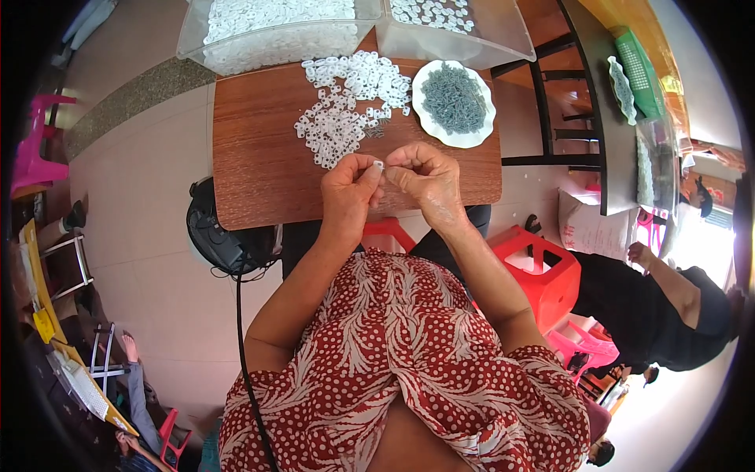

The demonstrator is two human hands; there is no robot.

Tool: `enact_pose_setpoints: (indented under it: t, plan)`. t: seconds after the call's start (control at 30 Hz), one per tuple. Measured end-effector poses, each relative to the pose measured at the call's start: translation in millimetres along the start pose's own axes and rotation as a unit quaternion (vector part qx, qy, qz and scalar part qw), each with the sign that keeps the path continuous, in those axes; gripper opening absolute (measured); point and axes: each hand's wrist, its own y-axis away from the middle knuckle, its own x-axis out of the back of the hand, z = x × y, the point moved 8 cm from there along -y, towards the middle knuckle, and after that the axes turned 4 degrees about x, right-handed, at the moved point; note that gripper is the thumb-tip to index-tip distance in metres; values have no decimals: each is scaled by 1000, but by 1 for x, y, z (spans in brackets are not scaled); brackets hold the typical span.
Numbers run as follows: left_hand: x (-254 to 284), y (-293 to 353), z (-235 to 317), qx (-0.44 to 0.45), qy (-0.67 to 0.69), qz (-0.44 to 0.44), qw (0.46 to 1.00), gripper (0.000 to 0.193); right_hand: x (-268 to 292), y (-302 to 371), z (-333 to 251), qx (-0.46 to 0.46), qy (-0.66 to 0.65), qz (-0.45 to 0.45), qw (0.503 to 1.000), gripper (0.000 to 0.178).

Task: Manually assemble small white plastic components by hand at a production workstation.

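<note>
Over the front of the brown wooden table (259,149), my two hands meet at the fingertips. My left hand (348,189) pinches a small white plastic piece (379,165) between thumb and finger. Close beside it, my right hand (429,182) is closed in a pinch; whatever its fingertips hold is too small to make out. Beyond my hands lies a loose heap of small white plastic pieces (334,130), with a few grey screws (376,128) at its near edge. To the right stands a white scalloped plate (481,135) piled with grey screws (454,98).
Two clear plastic bins (275,55) (464,49) with white pieces stand along the table's far edge. A red stool (543,271) is at my right, a black bag (228,228) at my left. Other people sit at tables on both sides. A dark table (594,102) holds a green basket (638,71).
</note>
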Motion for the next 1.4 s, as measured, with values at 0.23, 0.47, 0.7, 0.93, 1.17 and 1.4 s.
enact_pose_setpoints:
  t: [0.23, 0.47, 0.7, 0.93, 1.17, 1.4]
  plan:
    - [1, -2, 2, -101, -71, 48, 991, 6, -2, -2, 7, -3, 8, 20, 1000, 9]
    - [-1, -5, 8, -63, 21, 29, 997, 7, -2, -1, 4, 18, -50, 35, 998, 10]
    - [0, -6, 4, -58, 51, 37, 996, 8, 0, 2, 12, 25, -32, 40, 998, 10]
    - [-2, -3, 8, -70, 26, 37, 997, 7, -8, 5, -2, 53, -58, 31, 996, 8]
    - [1, 0, 5, -99, 0, 54, 994, 6, -8, 5, 13, 96, 41, 50, 993, 7]
    - [12, -2, -4, -160, -104, 102, 976, 7, -17, 3, 5, 233, 267, 60, 933, 8]
